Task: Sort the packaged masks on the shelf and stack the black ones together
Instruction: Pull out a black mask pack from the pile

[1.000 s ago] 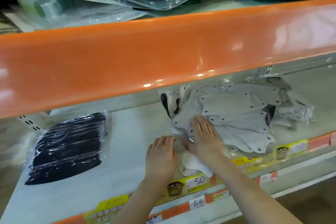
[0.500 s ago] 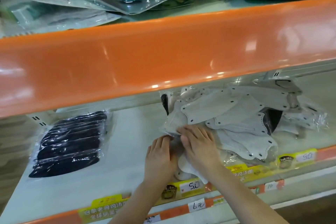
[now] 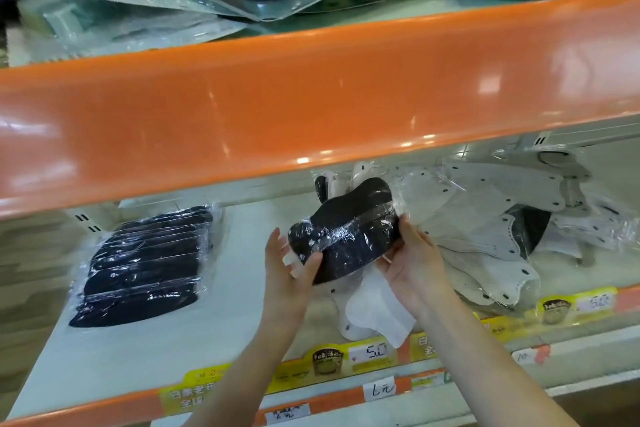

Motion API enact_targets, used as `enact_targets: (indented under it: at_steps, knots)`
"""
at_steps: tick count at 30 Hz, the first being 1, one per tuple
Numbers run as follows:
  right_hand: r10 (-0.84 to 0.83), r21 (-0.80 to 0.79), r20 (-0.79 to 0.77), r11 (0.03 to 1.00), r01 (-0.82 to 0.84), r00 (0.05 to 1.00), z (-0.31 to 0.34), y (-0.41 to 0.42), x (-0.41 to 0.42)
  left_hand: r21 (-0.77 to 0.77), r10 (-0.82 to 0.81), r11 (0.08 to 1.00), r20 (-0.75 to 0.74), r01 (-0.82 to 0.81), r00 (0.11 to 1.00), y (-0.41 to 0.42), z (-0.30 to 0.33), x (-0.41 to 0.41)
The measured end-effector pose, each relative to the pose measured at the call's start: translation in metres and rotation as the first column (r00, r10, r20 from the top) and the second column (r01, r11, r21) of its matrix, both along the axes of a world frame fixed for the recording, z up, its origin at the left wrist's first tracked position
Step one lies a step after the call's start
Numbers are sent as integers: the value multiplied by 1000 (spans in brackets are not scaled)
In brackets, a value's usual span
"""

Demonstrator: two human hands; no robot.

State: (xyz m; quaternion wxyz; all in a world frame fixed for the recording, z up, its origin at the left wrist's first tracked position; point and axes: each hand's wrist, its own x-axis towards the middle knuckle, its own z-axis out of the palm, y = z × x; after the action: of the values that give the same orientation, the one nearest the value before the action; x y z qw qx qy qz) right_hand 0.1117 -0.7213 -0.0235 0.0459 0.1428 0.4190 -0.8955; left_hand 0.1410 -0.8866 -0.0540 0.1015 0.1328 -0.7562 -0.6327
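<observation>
Black packaged mask [image 3: 346, 236] held by both the left hand [image 3: 287, 274] and right hand [image 3: 414, 263] above the shelf [image 3: 242, 239].

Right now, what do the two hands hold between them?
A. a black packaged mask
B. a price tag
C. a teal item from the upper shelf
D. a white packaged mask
A: the left hand and right hand grip a black packaged mask above the white masks.

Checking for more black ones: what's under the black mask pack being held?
Under the black mask pack, white masks show; anything beneath them is covered.
</observation>
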Motion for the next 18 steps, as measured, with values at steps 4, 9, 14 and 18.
enact_targets:
  at_steps: [4, 9, 14, 18]
  knots:
    - [81, 151, 36, 985, -86, 996, -7, -9, 4, 197, 61, 977, 96, -79, 994, -27, 6, -4]
    - [136, 752, -135, 659, 12, 981, -21, -26, 13, 90, 81, 992, 84, -89, 993, -73, 4, 7]
    - [469, 890, -442, 123, 439, 764, -33, -59, 23, 54, 100, 993, 58, -103, 993, -124, 3, 19]
    - [760, 841, -257, -129, 526, 597, -38, -98, 37, 209, 80, 974, 58, -90, 995, -152, 10, 28]
